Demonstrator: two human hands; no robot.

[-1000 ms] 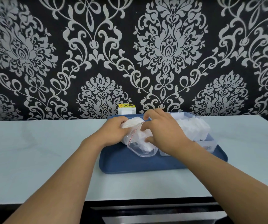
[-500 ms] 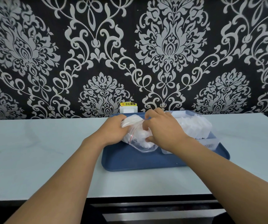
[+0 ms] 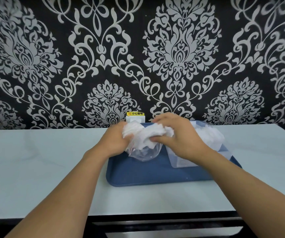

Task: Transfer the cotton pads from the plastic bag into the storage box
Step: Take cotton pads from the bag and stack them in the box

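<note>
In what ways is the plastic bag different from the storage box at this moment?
The plastic bag is soft, crumpled and held by the left hand, while the storage box is rigid, straight-walled and stands on its own. The bag lies on the left part of the blue tray; the box sits on the right. The right hand grips cotton pads between them. Both are see-through and hold white pads.

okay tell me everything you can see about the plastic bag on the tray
The plastic bag is clear, thin and crumpled, with a red line near its mouth. It sits on the left part of the blue tray, beside the storage box. The left hand grips its side; the right hand pulls a bunch of white cotton pads from its opening.
</note>
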